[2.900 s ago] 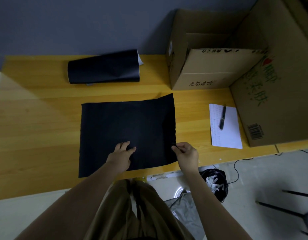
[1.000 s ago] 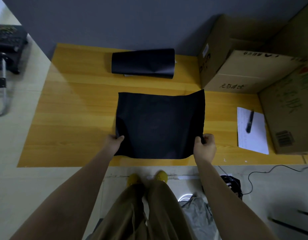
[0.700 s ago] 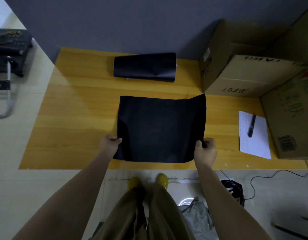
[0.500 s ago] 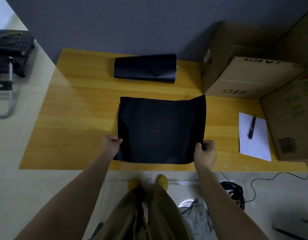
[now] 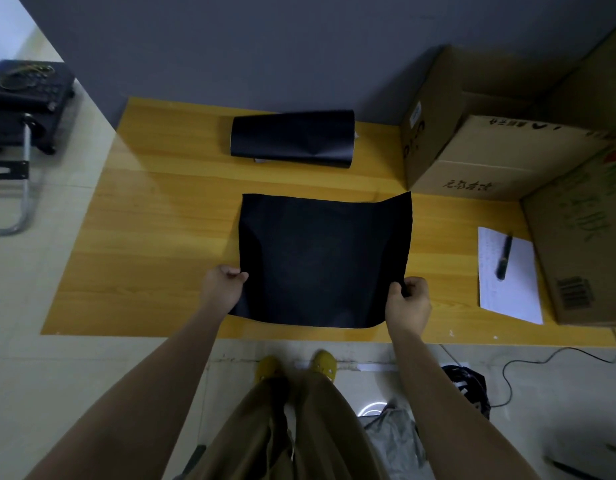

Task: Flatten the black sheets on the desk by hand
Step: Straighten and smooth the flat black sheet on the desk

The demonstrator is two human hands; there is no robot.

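Note:
A square black sheet (image 5: 320,258) lies spread on the wooden desk (image 5: 154,237), its far right corner curling up. My left hand (image 5: 221,289) pinches the sheet's left edge near the front. My right hand (image 5: 408,303) grips the right edge near the front corner. A second black sheet (image 5: 292,138), rolled into a loose tube, rests at the back of the desk by the wall.
Two cardboard boxes (image 5: 490,143) stand at the desk's right end. A white paper (image 5: 507,275) with a black pen (image 5: 504,252) lies in front of them. A folding chair with a black case (image 5: 26,91) stands left of the desk. Cables and a bag lie on the floor.
Both hands moved from the sheet's front part to its side edges and took hold there. In the last second the sheet shifted only slightly.

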